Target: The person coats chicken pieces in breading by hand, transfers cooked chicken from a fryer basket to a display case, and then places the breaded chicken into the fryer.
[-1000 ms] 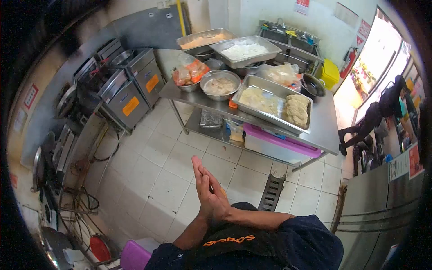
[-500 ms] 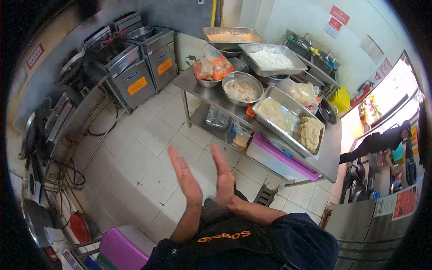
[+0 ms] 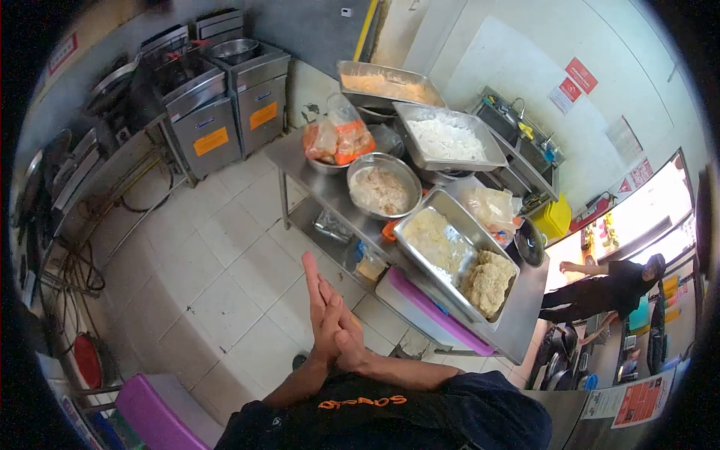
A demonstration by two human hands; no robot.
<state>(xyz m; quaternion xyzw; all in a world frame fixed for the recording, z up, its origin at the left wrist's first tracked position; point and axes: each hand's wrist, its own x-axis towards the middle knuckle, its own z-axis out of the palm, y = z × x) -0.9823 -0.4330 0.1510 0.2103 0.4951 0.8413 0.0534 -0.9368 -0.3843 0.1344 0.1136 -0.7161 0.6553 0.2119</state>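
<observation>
My left hand and right hand press palm to palm, fingers together, holding nothing, just short of the steel table.

The left hand and right hand are bare skin, matt, pressed palm to palm. The sleeves below them look like dark matt cloth, with orange lettering on the chest. The table is brushed metal with a dull sheen, and its 2 trays and round bowl are shinier metal. The breaded pieces in the near tray look rough and crumbly. A bag is clear glossy plastic. The bin under the table is smooth plastic with a purple lid. The floor is pale tile, slightly glossy.
</observation>
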